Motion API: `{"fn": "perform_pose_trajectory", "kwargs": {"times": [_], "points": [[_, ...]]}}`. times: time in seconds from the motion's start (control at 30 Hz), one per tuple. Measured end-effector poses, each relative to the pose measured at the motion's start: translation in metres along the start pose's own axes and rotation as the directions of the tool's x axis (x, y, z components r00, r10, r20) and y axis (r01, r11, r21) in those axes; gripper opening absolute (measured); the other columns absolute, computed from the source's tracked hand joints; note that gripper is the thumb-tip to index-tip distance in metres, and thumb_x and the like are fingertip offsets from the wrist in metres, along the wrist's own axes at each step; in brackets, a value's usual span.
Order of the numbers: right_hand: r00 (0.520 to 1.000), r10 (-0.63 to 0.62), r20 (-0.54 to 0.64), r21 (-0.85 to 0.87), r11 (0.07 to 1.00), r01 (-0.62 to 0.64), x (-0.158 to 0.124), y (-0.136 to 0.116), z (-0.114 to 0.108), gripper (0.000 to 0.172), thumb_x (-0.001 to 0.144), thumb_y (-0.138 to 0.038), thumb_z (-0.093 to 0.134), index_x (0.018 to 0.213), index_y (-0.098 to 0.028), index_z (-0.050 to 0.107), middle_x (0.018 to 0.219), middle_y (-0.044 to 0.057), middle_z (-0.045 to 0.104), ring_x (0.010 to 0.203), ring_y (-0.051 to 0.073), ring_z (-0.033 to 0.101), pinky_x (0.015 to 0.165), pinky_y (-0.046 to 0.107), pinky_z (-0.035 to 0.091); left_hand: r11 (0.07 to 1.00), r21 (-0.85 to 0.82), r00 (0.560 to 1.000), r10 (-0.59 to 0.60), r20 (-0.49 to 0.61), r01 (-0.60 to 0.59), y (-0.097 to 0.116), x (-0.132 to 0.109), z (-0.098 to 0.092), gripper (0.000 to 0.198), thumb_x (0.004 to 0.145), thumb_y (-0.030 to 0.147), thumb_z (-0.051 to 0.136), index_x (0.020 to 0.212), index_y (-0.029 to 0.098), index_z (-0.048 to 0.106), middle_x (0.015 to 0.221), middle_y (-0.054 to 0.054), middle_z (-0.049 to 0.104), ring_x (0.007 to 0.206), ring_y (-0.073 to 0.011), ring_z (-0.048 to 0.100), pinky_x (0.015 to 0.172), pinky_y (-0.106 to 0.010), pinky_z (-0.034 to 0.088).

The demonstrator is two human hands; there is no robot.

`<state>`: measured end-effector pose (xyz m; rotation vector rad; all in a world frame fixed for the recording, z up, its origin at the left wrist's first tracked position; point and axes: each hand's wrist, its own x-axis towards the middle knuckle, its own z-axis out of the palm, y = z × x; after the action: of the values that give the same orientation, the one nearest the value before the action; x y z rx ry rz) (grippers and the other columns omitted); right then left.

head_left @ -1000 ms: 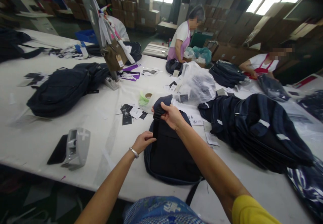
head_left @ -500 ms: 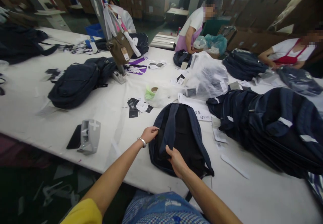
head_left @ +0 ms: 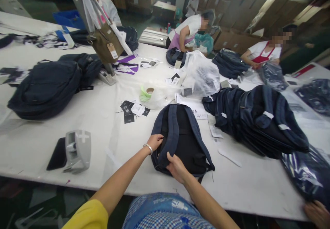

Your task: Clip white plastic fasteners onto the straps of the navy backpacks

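Note:
A navy backpack [head_left: 192,146] lies on the table in front of me, its black back panel and shoulder straps facing up. My left hand [head_left: 155,142] is closed at the left edge of the pack, fingertips pinching beside the left strap; exactly what is between them is hidden. Lower down, my right hand [head_left: 176,166] grips the lower part of that shoulder strap [head_left: 173,132], thumb on top and fingers curled beneath. The other strap runs loosely along the pack's right side.
Stacked navy backpacks [head_left: 254,119] stand to the right, with a co-worker's hand [head_left: 318,213] by a plastic-wrapped one. Black tags [head_left: 129,112], a tape roll [head_left: 149,91], a grey dispenser [head_left: 78,150] and a phone [head_left: 57,153] lie left. Two co-workers handle bags across the table.
My view has turned to the right, and a co-worker's hand now shows at the lower right. Both hands stay at the left strap, which now bows outward more to the right.

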<state>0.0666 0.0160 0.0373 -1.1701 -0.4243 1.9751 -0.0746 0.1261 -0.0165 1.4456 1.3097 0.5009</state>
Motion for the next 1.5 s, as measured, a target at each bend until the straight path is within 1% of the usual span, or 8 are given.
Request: {"fn": "perform_pose_trajectory", "kwargs": {"times": [0.13, 0.37, 0.63, 0.8, 0.97, 1.17, 1.27, 1.5], "points": [[1.0, -0.007, -0.006, 0.051, 0.999, 0.007, -0.001, -0.005, 0.014, 0.049, 0.084, -0.055, 0.055, 0.116, -0.018, 0.057, 0.106, 0.012, 0.068, 0.098, 0.025, 0.064, 0.086, 0.045, 0.049, 1.0, -0.029, 0.996, 0.013, 0.084, -0.011, 0.001, 0.003, -0.005, 0.026, 0.079, 0.022, 0.052, 0.095, 0.018, 0.072, 0.097, -0.005, 0.073, 0.092, -0.0189, 0.066, 0.085, -0.028, 0.048], [0.975, -0.209, -0.075, -0.434, 0.887, 0.157, 0.01, -0.006, 0.007, 0.043, 0.076, -0.054, 0.065, 0.102, -0.02, 0.066, 0.101, 0.008, 0.07, 0.104, 0.025, 0.06, 0.102, 0.045, 0.037, 0.981, -0.175, 0.973, -0.043, 0.226, 0.083, 0.015, 0.014, -0.008, 0.022, 0.068, 0.015, 0.062, 0.087, 0.017, 0.073, 0.067, -0.002, 0.071, 0.07, -0.018, 0.067, 0.068, -0.027, 0.051], [0.992, 0.042, -0.116, -0.082, 0.995, -0.052, 0.01, 0.016, 0.011, 0.049, 0.071, -0.051, 0.072, 0.106, -0.017, 0.061, 0.096, 0.008, 0.069, 0.093, 0.024, 0.065, 0.085, 0.041, 0.049, 0.882, -0.41, 0.955, -0.127, 0.267, 0.232, 0.015, 0.009, -0.007, 0.023, 0.073, 0.023, 0.064, 0.093, 0.013, 0.069, 0.073, -0.007, 0.071, 0.069, -0.017, 0.067, 0.062, -0.027, 0.054], [0.979, 0.109, -0.171, 0.006, 0.994, -0.109, 0.005, 0.013, 0.014, 0.046, 0.073, -0.045, 0.072, 0.108, -0.018, 0.06, 0.094, 0.008, 0.07, 0.087, 0.022, 0.066, 0.08, 0.037, 0.05, 0.899, -0.403, 0.979, -0.201, -0.041, 0.168, 0.018, -0.021, -0.026, 0.024, 0.077, 0.035, 0.063, 0.091, 0.015, 0.066, 0.083, -0.009, 0.071, 0.073, -0.0171, 0.067, 0.057, -0.023, 0.053], [0.989, 0.107, -0.099, 0.072, 0.992, -0.1, -0.008, -0.007, 0.017, 0.034, 0.078, -0.041, 0.069, 0.098, -0.013, 0.065, 0.09, 0.01, 0.071, 0.083, 0.021, 0.066, 0.076, 0.032, 0.049, 0.846, -0.343, 0.906, -0.334, 0.258, 0.41, 0.03, -0.053, -0.023, 0.05, 0.079, 0.059, 0.052, 0.075, 0.011, 0.067, 0.069, -0.01, 0.069, 0.059, -0.0175, 0.065, 0.047, -0.024, 0.048], [0.988, 0.094, -0.126, 0.045, 0.995, -0.089, -0.022, -0.025, 0.01, 0.034, 0.077, -0.042, 0.07, 0.097, -0.014, 0.066, 0.089, 0.01, 0.071, 0.08, 0.022, 0.067, 0.071, 0.032, 0.049, 0.653, -0.538, 0.838, -0.319, 0.443, 0.533, 0.052, -0.061, -0.001, 0.062, 0.073, 0.07, 0.051, 0.082, 0.011, 0.069, 0.073, -0.009, 0.07, 0.059, -0.0135, 0.063, 0.055, -0.023, 0.048], [0.992, 0.104, -0.077, -0.017, 0.994, -0.105, -0.024, -0.025, 0.006, 0.035, 0.08, -0.043, 0.067, 0.098, -0.013, 0.066, 0.089, 0.01, 0.07, 0.079, 0.021, 0.066, 0.068, 0.03, 0.049, 0.569, -0.604, 0.828, -0.332, 0.451, 0.557, 0.057, -0.051, 0.004, 0.061, 0.07, 0.07, 0.056, 0.084, 0.012, 0.068, 0.073, -0.008, 0.07, 0.061, -0.0136, 0.063, 0.059, -0.024, 0.049], [0.988, 0.152, -0.011, -0.168, 0.974, -0.152, -0.007, 0.0, 0.007, 0.051, 0.073, -0.057, 0.068, 0.097, -0.012, 0.067, 0.085, 0.011, 0.07, 0.083, 0.025, 0.067, 0.081, 0.042, 0.048, 0.597, -0.611, 0.854, -0.342, 0.392, 0.52, 0.039, -0.021, 0.013, 0.047, 0.058, 0.054, 0.076, 0.075, 0.012, 0.067, 0.067, -0.007, 0.07, 0.062, -0.0178, 0.065, 0.056, -0.026, 0.049]]}}
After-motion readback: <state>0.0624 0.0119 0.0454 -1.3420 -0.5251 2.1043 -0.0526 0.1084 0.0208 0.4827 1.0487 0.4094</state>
